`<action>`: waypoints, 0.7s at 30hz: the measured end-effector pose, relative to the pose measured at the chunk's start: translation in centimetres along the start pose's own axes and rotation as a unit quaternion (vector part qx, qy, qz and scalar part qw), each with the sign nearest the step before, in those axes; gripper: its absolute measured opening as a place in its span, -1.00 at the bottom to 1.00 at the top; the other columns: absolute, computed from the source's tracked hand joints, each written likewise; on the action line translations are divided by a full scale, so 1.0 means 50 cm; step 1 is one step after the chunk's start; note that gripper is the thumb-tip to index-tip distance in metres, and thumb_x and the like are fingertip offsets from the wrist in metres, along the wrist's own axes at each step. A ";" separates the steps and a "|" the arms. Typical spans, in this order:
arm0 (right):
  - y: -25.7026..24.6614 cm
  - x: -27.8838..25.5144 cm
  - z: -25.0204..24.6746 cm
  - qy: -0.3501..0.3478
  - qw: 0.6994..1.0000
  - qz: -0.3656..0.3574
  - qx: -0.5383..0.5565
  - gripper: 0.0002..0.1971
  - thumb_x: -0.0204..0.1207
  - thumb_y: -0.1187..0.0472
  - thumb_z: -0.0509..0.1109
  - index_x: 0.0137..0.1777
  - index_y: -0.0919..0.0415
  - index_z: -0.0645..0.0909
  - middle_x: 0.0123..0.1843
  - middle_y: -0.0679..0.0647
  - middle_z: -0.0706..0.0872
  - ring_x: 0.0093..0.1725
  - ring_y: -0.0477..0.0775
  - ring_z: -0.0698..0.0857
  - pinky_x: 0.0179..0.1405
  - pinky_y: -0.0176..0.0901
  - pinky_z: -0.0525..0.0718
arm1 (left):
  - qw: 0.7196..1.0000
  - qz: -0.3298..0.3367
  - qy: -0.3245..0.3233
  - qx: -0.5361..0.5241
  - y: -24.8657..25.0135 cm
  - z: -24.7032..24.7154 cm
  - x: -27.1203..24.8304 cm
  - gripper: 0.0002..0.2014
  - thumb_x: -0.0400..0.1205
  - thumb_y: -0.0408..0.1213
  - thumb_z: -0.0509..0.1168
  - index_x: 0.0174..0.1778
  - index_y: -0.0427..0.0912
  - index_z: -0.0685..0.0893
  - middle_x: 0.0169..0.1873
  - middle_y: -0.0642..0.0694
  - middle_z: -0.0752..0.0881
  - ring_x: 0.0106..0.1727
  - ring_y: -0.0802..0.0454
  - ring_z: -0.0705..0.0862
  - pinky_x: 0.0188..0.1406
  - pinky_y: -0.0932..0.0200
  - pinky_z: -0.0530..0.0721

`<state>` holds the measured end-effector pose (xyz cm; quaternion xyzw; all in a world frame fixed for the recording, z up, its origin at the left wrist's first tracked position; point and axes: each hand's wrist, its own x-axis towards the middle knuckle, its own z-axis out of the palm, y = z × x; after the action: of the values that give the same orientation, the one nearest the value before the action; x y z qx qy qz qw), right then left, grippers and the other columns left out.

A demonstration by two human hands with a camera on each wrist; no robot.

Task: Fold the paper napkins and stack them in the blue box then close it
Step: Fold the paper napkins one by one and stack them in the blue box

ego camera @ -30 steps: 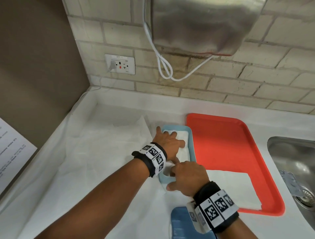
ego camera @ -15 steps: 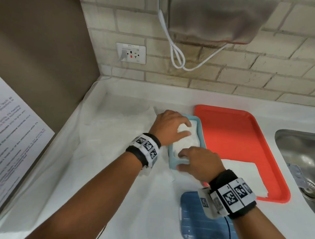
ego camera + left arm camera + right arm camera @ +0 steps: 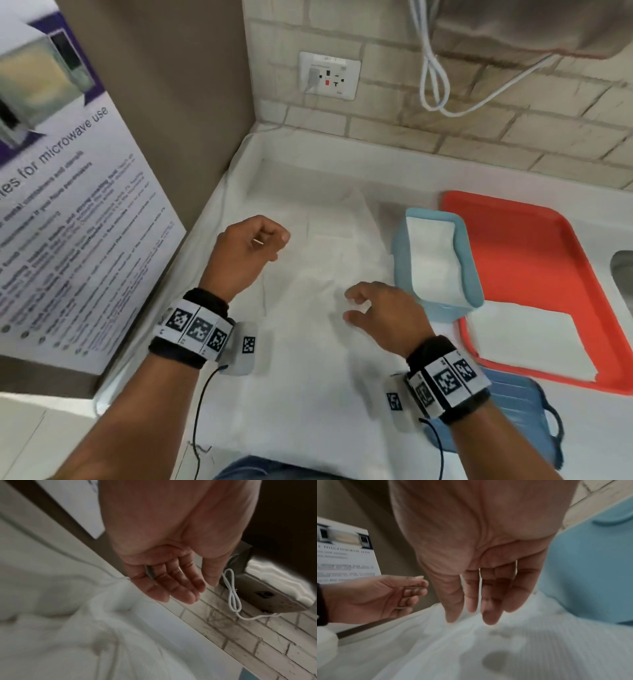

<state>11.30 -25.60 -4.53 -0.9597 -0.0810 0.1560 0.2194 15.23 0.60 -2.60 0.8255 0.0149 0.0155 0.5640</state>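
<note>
Folded white paper napkins (image 3: 432, 255) sit in the lidless light-blue plastic box (image 3: 472, 274), right of the slack, empty right hand (image 3: 383, 313). Left hand (image 3: 245, 255) relaxed, seemingly empty. Flat white napkin (image 3: 527, 339) and dark-blue lid (image 3: 524, 411) remain.

box (image 3: 472, 274) left of tray (image 3: 534, 246), napkins (image 3: 431, 253) in box, lid (image 3: 527, 407) before tray

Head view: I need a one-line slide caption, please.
Both hands, left and right, hover empty over unfolded napkins beside the open blue box holding folded ones.
</note>
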 end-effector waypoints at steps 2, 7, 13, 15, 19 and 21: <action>-0.015 0.014 0.023 -0.016 1.000 -0.005 -0.007 -0.59 0.60 -0.08 0.44 0.44 -0.16 0.55 0.27 -0.16 0.66 0.16 -0.06 0.69 0.14 -0.12 0.61 | 1.000 -0.013 0.007 0.003 -0.026 -0.017 -0.015 -0.91 0.71 -0.17 0.44 -0.11 0.05 0.79 -0.14 0.06 0.84 -0.20 0.05 0.84 -0.15 0.19 0.62; -0.060 0.074 0.059 -0.003 0.999 -0.010 -0.049 -0.42 0.65 -0.04 0.36 0.64 -0.14 0.31 0.55 -0.04 0.42 0.24 0.20 0.70 0.19 0.07 0.66 | 0.999 -0.005 -0.011 0.033 -0.071 -0.032 -0.040 -0.93 0.69 -0.09 0.48 -0.12 0.09 0.79 -0.21 0.07 0.81 -0.24 0.10 0.82 -0.10 0.18 0.73; -0.093 0.152 0.069 -0.003 0.987 -0.007 -0.159 -0.43 0.69 -0.12 0.30 0.64 0.03 0.35 0.62 0.02 0.34 0.31 0.23 0.66 0.05 0.03 0.59 | 0.999 -0.007 -0.028 0.023 -0.093 -0.031 -0.062 -0.92 0.67 -0.10 0.50 -0.14 0.10 0.80 -0.27 0.09 0.78 -0.26 0.08 0.82 -0.17 0.31 0.68; -0.096 0.167 0.074 -0.008 0.983 -0.008 -0.181 -0.51 0.69 -0.14 0.28 0.54 0.04 0.46 0.52 0.02 0.46 0.28 0.21 0.66 -0.06 -0.03 0.54 | 0.999 -0.011 -0.035 0.021 -0.100 -0.028 -0.065 -0.91 0.67 -0.11 0.50 -0.15 0.09 0.80 -0.28 0.09 0.78 -0.26 0.05 0.81 -0.18 0.28 0.68; -0.089 0.175 0.079 0.075 0.972 -0.042 -0.220 -0.69 0.75 0.01 0.16 0.30 0.02 0.67 0.24 -0.03 0.70 0.19 0.11 0.64 -0.21 -0.12 0.44 | 0.998 -0.014 -0.052 0.019 -0.103 -0.024 -0.067 -0.92 0.68 -0.13 0.49 -0.14 0.06 0.80 -0.27 0.08 0.78 -0.26 0.06 0.81 -0.18 0.27 0.70; -0.083 0.172 0.070 0.120 0.976 -0.034 -0.180 -0.70 0.76 0.04 0.16 0.28 -0.03 0.71 0.13 -0.04 0.76 0.16 0.11 0.64 -0.23 -0.12 0.46 | 0.998 -0.016 -0.051 0.014 -0.100 -0.024 -0.066 -0.93 0.68 -0.13 0.49 -0.12 0.07 0.80 -0.26 0.09 0.79 -0.24 0.07 0.82 -0.18 0.28 0.68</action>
<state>17.85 -18.58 -7.94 -0.9918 -0.1138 0.0148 0.0564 11.83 3.42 -6.85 0.8329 -0.0005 -0.0364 0.5522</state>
